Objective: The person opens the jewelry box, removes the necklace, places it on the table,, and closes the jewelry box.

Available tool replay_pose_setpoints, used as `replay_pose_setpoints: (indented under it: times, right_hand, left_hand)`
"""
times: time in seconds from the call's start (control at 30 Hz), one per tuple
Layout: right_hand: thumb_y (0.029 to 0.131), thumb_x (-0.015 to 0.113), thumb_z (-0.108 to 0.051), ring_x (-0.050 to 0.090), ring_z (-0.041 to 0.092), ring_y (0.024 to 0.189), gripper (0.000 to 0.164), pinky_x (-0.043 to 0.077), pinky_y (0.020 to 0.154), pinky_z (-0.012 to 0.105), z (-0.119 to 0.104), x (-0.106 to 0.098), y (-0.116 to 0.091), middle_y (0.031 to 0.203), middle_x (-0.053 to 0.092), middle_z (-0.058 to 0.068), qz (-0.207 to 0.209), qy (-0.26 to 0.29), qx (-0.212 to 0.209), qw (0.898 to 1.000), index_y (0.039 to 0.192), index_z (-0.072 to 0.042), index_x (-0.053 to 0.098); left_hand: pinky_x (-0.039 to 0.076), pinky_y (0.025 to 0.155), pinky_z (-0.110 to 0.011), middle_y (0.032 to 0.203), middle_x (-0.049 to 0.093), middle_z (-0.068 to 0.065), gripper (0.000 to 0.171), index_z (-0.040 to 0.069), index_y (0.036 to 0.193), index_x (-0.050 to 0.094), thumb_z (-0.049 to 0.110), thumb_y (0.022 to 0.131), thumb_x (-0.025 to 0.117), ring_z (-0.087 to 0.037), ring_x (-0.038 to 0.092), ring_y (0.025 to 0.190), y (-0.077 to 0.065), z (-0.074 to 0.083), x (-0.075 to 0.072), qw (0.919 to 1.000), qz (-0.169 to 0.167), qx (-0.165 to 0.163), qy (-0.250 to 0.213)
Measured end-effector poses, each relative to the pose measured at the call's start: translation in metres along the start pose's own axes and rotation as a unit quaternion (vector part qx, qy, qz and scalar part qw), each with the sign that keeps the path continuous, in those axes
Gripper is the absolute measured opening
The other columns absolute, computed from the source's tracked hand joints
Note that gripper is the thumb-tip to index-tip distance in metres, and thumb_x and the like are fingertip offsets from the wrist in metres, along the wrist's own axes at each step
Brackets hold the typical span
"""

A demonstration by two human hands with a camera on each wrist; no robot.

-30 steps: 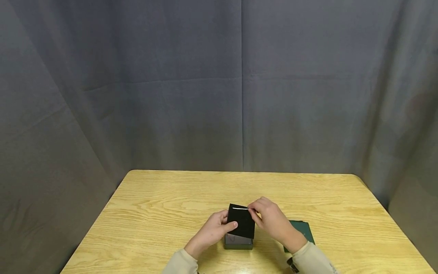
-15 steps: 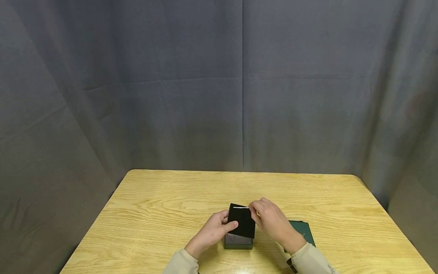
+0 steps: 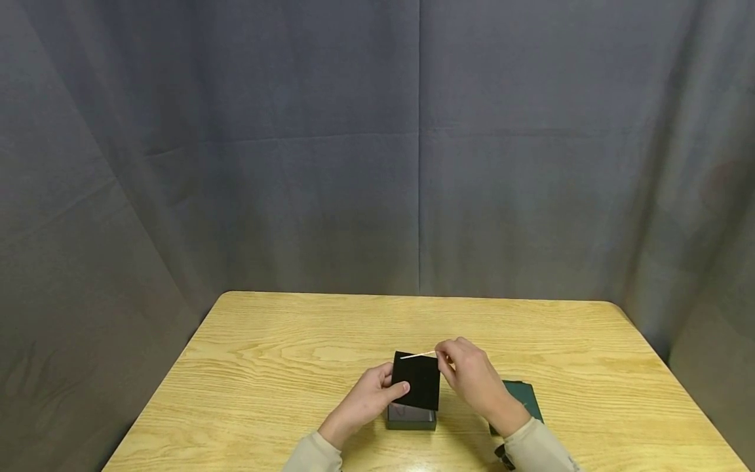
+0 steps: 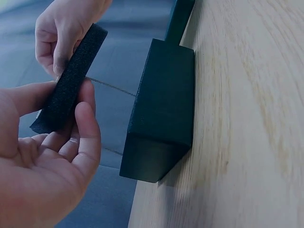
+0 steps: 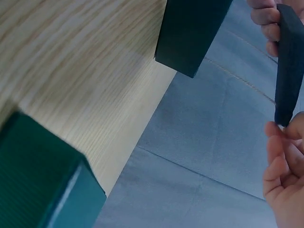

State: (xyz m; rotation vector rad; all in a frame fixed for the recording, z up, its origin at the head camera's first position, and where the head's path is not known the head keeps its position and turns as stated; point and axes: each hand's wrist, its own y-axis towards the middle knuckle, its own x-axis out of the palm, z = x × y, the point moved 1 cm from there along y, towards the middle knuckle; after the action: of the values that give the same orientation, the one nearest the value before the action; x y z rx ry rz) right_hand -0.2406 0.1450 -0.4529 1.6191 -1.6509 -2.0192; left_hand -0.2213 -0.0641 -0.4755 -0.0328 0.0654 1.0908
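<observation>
A square black foam pad (image 3: 420,381) is gripped by my left hand (image 3: 367,396), thumb on its face and fingers behind. Across the pad's top edge runs a thin white strip (image 3: 415,356); its kind is too small to tell. My right hand (image 3: 470,375) pinches the strip's right end at the pad's upper right corner. Beneath the pad stands an open dark green box (image 3: 411,425), partly covered by it, with a greyish inside. The left wrist view shows the foam pad (image 4: 73,78) edge-on, thick and rough, held above table height beside the box (image 4: 164,95).
A dark green lid (image 3: 523,396) lies on the wooden table (image 3: 283,367), partly behind my right forearm. In the right wrist view the lid (image 5: 42,175) is close to the camera. Grey curtains (image 3: 318,196) hang behind and beside the table.
My right hand has shifted slightly right and drawn the white strip's right end up and outward, so the strip now slants across the pad's top. Left hand, pad and box stay put.
</observation>
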Motion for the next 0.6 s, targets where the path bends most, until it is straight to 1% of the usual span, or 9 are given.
replay_pose_setpoints:
  times: [0.1, 0.33, 0.47, 0.6]
  right_hand:
    - [0.075, 0.072, 0.004, 0.054, 0.007, 0.065, 0.017, 0.047, 0.054, 0.018, 0.0004, -0.0007, 0.0004, 0.073, 0.059, -0.002, -0.002, 0.008, 0.012, 1.000, 0.082, -0.008, 0.063]
    - [0.073, 0.076, 0.003, 0.054, 0.006, 0.067, 0.019, 0.048, 0.057, 0.021, 0.0003, -0.0015, -0.0002, 0.075, 0.058, -0.005, -0.008, 0.023, 0.045, 0.999, 0.083, -0.009, 0.066]
    - [0.074, 0.076, 0.004, 0.054, 0.006, 0.069, 0.019, 0.048, 0.058, 0.023, 0.0003, -0.0026, -0.0004, 0.078, 0.060, -0.005, -0.011, 0.036, 0.067, 0.997, 0.085, -0.009, 0.067]
    - [0.077, 0.073, 0.004, 0.052, 0.005, 0.068, 0.016, 0.047, 0.058, 0.024, 0.0001, -0.0036, -0.0003, 0.079, 0.059, -0.006, -0.014, 0.050, 0.092, 0.994, 0.087, -0.008, 0.068]
  left_hand:
    - [0.052, 0.081, -0.034, 0.108, 0.067, -0.016, 0.034, -0.003, 0.128, 0.052, 0.009, 0.096, 0.054, -0.023, 0.067, 0.092, 0.0007, 0.0003, -0.0005, 1.0000, 0.004, -0.004, 0.002]
    - [0.052, 0.081, -0.034, 0.109, 0.066, -0.016, 0.033, -0.003, 0.127, 0.053, 0.009, 0.096, 0.054, -0.024, 0.067, 0.092, 0.0011, 0.0007, -0.0009, 1.0000, 0.005, -0.003, -0.003]
    - [0.052, 0.081, -0.033, 0.109, 0.066, -0.016, 0.033, -0.003, 0.127, 0.053, 0.009, 0.096, 0.054, -0.024, 0.066, 0.092, 0.0016, -0.0001, -0.0008, 1.0000, 0.002, -0.001, -0.003]
    - [0.051, 0.082, -0.034, 0.110, 0.066, -0.016, 0.033, -0.003, 0.127, 0.053, 0.009, 0.096, 0.054, -0.024, 0.066, 0.093, 0.0019, -0.0011, -0.0009, 1.0000, -0.001, 0.001, -0.002]
